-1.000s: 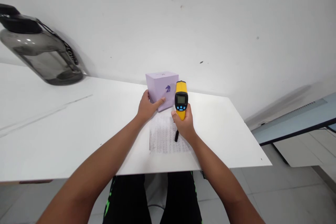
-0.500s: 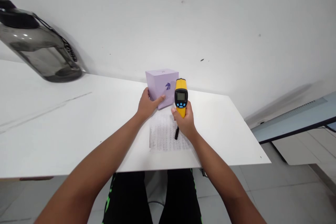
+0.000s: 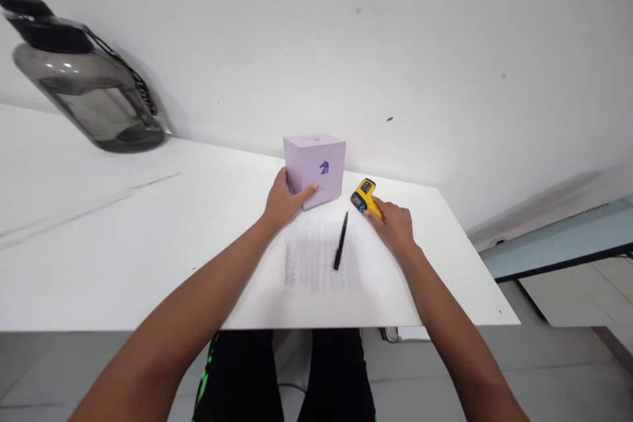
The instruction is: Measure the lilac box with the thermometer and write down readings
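My left hand (image 3: 287, 201) grips the lower left side of a lilac box (image 3: 316, 175), its thumb across the front face below a dark horse-head mark. The box stands upright on the white table near the wall. To its right, my right hand (image 3: 394, 223) is closed round the handle of a yellow and black infrared thermometer (image 3: 366, 196), which lies tipped on its side at the tabletop. A black pen (image 3: 341, 241) rests on a sheet of paper (image 3: 311, 257) covered in faint writing, between my forearms.
A large grey water bottle (image 3: 99, 92) with a black lid stands at the back left of the white table (image 3: 148, 257). The wall (image 3: 277, 46) runs right behind the table. Beyond the right edge is a pale blue panel (image 3: 558, 241) with a dark rim.
My right hand has moved right and down with the thermometer, turning it from upright onto its side and uncovering the pen. My left hand keeps its grip on the box; the view has shifted slightly.
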A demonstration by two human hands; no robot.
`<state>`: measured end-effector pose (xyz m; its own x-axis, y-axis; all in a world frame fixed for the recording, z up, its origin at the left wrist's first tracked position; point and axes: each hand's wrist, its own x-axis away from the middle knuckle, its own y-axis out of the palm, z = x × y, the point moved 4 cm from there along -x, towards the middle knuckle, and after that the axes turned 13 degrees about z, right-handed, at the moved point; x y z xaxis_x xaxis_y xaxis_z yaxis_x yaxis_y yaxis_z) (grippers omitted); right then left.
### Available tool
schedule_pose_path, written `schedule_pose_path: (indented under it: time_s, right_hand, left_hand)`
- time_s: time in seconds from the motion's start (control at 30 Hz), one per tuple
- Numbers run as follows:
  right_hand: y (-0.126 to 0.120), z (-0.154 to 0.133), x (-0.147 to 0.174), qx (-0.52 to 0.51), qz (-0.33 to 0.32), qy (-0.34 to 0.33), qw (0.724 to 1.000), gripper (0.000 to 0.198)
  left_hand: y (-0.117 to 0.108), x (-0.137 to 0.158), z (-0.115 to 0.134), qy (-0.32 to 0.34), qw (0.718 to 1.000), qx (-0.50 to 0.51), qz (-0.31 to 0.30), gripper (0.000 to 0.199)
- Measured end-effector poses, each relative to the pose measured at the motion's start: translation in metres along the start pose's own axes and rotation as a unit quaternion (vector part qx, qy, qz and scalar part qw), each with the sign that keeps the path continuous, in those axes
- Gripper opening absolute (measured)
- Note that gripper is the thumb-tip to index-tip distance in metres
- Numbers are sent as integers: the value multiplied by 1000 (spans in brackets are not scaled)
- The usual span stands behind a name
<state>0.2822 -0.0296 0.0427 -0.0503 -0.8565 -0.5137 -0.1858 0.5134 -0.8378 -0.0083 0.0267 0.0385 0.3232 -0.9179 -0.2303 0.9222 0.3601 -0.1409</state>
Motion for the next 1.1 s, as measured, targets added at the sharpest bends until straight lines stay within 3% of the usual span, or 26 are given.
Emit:
schedule_pose_path:
  time_s: [0.13,0.2,0.27,0.33,0.43,0.57,0.77,0.93,1.03,1.1]
  right_hand:
    - [5,-1,-2,14,-8,-2,1000,47]
    - [2,-3,-2,30,28,-17,999,45]
    - [-3,-11,-1,41,79,-75,993,41]
    - [-3,-26,3,33,93,-178,979,32]
    - [5,-52,16,6,34,-331,943,33]
    - [9,-69,28,10,-25,-387,922,45]
    - [3,-70,33,82,-125,-347,926,58]
    - [-1,-79,29,52,-139,-312,939,33]
    - [-15,-66,23,-61,-79,-189,977,27]
    - [-27,-48,22,-202,-8,-64,977,27]
  left_hand:
    - [-1,1,2,-3,1000,-10,6,76]
    - [-1,1,3,-3,1000,-15,6,75]
    - [-1,1,3,-4,1000,-19,8,75]
    - [-1,1,3,-5,1000,-19,11,75]
    - [0,0,2,3,1000,-13,12,74]
    - [1,0,2,8,1000,-15,9,72]
    - [1,-1,-1,8,1000,-12,5,72]
    - [1,-1,-1,14,1000,-8,5,72]
    - [1,-1,-1,6,1000,-15,0,73]
    - [1,-1,-1,1,1000,-24,0,74]
